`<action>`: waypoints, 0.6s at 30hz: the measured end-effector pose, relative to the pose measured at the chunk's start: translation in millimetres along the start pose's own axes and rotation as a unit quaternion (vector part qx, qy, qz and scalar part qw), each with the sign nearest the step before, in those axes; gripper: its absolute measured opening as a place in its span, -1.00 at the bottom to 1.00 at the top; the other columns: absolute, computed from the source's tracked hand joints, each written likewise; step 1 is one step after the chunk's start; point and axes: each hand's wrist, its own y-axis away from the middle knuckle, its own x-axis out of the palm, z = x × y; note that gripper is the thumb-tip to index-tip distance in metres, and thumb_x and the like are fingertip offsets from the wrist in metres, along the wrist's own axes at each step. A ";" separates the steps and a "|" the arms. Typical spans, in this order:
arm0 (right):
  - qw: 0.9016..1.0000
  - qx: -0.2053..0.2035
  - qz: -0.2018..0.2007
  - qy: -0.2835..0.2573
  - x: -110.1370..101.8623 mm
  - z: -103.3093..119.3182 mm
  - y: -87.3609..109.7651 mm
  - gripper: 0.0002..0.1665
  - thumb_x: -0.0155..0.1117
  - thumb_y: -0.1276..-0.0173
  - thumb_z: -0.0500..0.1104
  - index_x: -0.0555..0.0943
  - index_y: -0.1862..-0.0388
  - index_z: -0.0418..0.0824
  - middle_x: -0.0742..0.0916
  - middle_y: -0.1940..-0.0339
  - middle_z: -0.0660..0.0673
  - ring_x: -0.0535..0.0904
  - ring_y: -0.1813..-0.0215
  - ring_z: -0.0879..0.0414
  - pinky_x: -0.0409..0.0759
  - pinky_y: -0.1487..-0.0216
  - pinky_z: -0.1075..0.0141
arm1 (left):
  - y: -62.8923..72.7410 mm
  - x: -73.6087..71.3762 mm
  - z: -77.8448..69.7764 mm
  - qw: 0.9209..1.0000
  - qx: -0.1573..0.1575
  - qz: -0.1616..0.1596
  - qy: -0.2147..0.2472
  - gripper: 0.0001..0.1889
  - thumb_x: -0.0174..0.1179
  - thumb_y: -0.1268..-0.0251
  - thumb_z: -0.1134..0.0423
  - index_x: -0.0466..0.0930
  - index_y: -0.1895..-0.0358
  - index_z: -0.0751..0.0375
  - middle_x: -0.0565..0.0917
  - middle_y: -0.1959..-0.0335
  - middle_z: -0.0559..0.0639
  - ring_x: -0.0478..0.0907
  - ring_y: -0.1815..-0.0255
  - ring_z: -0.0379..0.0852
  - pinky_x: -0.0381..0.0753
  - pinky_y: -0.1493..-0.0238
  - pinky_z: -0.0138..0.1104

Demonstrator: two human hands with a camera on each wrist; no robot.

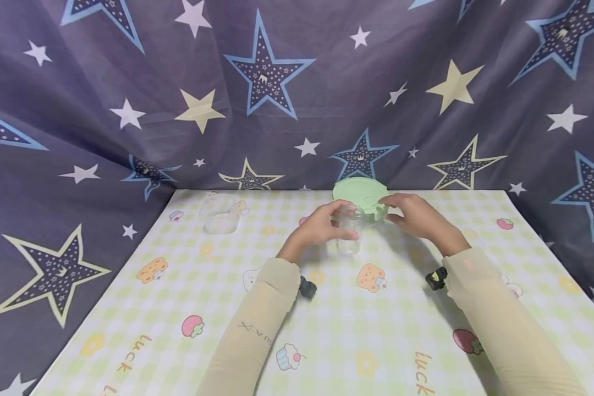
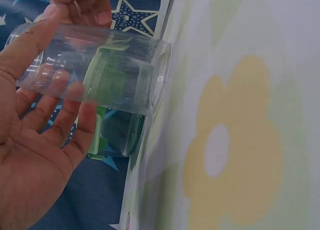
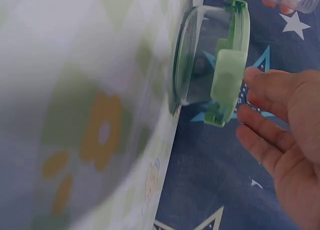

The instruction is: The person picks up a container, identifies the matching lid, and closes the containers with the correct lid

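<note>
Over checked cloth (image 1: 336,324) our left hand (image 1: 319,224) grips a clear jar (image 1: 348,245), our right hand (image 1: 419,218) relaxed by a green lid (image 1: 358,191)

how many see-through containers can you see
3: a jar held in the left hand, a green-lidded container just beyond it, and a tub far left on the table.

The set comprises one jar (image 1: 349,243), one lidded bowl (image 1: 359,190) and one clear container (image 1: 221,221). Two hands (image 1: 320,224) (image 1: 419,217) are present.
</note>
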 end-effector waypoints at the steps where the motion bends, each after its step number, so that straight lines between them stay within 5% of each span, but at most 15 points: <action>1: 1.000 0.001 -0.001 0.002 -1.4 -0.5 2.5 -0.60 0.38 -0.34 -0.39 0.65 -0.16 -0.39 0.75 -0.06 -0.32 0.68 -0.05 -0.22 0.63 -0.14 -0.11 | 0.5 -0.2 -0.1 1.000 -0.002 -0.002 0.000 -0.29 0.57 -0.14 0.12 0.47 -0.37 -0.04 0.62 -0.18 -0.20 0.51 -0.16 -0.18 0.61 -0.18 -0.33; 10: 0.998 0.039 0.049 0.019 -23.4 -4.6 33.9 -0.69 0.39 -0.36 -0.34 0.67 -0.06 -0.40 0.76 0.06 -0.33 0.71 0.09 -0.18 0.69 0.04 -0.09 | 0.8 -0.3 -0.7 1.000 0.000 0.001 -0.005 -0.29 0.57 -0.14 0.13 0.47 -0.37 -0.03 0.62 -0.21 -0.16 0.51 -0.16 -0.17 0.61 -0.18 -0.34; 18: 0.996 0.053 0.071 0.033 -40.9 -13.3 61.6 -0.70 0.43 -0.33 -0.33 0.68 -0.02 -0.39 0.73 0.35 -0.09 0.65 0.32 0.06 0.67 0.23 0.04 | 2.1 -0.5 -0.7 1.000 -0.008 -0.002 -0.005 -0.29 0.57 -0.14 0.12 0.46 -0.38 -0.05 0.62 -0.18 -0.23 0.49 -0.18 -0.20 0.59 -0.19 -0.36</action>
